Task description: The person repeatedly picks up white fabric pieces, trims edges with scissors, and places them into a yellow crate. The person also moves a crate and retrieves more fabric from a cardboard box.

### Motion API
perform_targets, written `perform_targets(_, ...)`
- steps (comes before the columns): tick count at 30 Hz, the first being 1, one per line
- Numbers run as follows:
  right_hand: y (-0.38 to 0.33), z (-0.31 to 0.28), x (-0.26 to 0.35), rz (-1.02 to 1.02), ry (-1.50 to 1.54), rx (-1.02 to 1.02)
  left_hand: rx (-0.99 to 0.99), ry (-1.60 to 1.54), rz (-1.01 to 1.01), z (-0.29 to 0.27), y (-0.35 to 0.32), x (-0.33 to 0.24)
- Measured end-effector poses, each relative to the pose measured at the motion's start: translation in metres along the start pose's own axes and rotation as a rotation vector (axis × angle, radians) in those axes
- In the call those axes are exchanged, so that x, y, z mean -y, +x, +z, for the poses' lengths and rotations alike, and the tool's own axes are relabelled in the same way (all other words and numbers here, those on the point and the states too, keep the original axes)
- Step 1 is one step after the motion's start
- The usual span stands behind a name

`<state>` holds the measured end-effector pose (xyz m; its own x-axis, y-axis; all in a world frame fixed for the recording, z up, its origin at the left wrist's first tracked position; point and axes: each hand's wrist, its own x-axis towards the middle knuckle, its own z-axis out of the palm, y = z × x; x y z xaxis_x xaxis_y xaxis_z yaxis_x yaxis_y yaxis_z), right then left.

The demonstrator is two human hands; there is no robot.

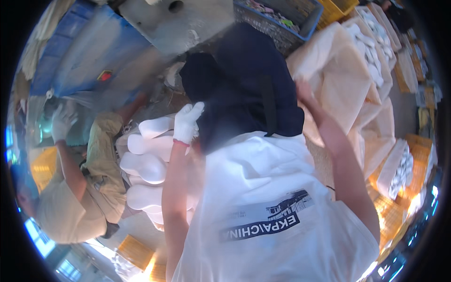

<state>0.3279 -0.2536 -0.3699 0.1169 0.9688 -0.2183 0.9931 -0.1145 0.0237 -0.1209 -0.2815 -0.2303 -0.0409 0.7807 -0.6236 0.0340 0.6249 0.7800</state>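
My left hand [187, 123], in a white glove with a red cuff, is held beside my dark-clad thigh with its fingers curled. Whether anything is inside them is hidden. Right by it is a stack of white foot-shaped pieces [146, 166], rounded and smooth, lying in rows at my left side. My bare right hand [304, 90] is beside my right knee, against the edge of a large cream cloth sack [331, 70]. Its fingers are blurred and partly hidden, so their grip does not show.
At the left sits another person in tan clothes, one white-gloved hand [63, 123] raised near a blurred blue machine panel [89, 61]. A grey metal plate [176, 23] and a blue crate [307, 33] lie ahead. White pieces [366, 51] fill sacks at right, near yellow crates [418, 155].
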Motion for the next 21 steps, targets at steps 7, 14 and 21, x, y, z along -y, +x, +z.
perform_targets(7, 0.049, -0.047, -0.017, 0.109, 0.584, 0.003, -0.342, 0.001, 0.09, -0.018, -0.002, -0.016)
perform_targets(14, 0.115, -0.127, 0.191, -0.418, 1.127, -0.168, 0.024, -0.468, -0.024, -0.08, 0.166, 0.02)
perform_targets(21, 0.118, -0.068, 0.272, -0.244, 1.613, 0.057, -0.361, 1.004, 0.932, -0.081, 0.182, 0.006)
